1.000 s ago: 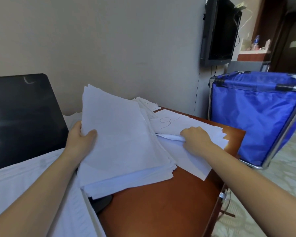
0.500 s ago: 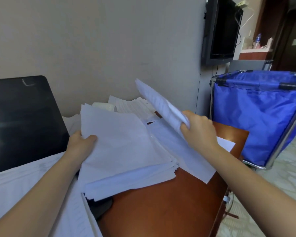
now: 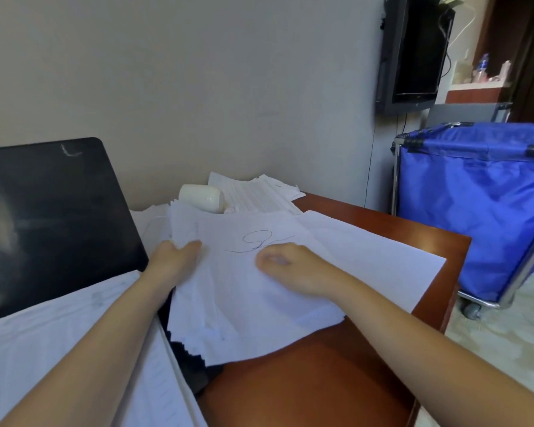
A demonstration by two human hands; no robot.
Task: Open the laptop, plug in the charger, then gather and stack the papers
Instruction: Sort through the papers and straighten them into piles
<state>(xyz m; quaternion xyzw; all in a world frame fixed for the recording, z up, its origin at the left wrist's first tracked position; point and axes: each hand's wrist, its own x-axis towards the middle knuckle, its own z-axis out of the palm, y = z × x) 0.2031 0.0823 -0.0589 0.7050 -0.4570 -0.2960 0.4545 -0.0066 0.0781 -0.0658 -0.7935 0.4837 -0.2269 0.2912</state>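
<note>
Now, largest first: laptop (image 3: 53, 223) at nine o'clock, standing open as before, dark and glossy with a pale scuff near its top edge, so counting that step as done; no charger or cable to be seen, so unable to say whether plugged in. At three o'clock, blue cloth cart (image 3: 475, 211) on a metal frame, well apart from the work. At six o'clock, desk (image 3: 305, 389), smooth, reddish-brown, faintly shiny. At the centre, stack (image 3: 198, 340) of papers, thicker than half a second ago: sheaf (image 3: 244, 291) then held up in the air at one o'clock, now laid flat on top. Meaning gathering well under way, yet not finished: loose sheets (image 3: 383, 257) spread toward three o'clock and tucked under the stack's right side, a ragged pile (image 3: 259, 192) at twelve o'clock, more paper (image 3: 59, 349) draped over the laptop's base at seven o'clock. All thin, limp and white, edges fanned and uneven, wanting squaring up. Left hand (image 3: 173, 260) grasping the stack's left edge, thumb on top, fingers hidden beneath. Right hand (image 3: 293, 269) resting on the top sheet, fingers loosely bent, pressing down and gripping nothing visible. Small white glazed mug (image 3: 202, 197) lying on its side at twelve o'clock, just beside the back pile. Smallest, a looping pen scribble (image 3: 259, 240) on the top sheet, between the two hands.
</note>
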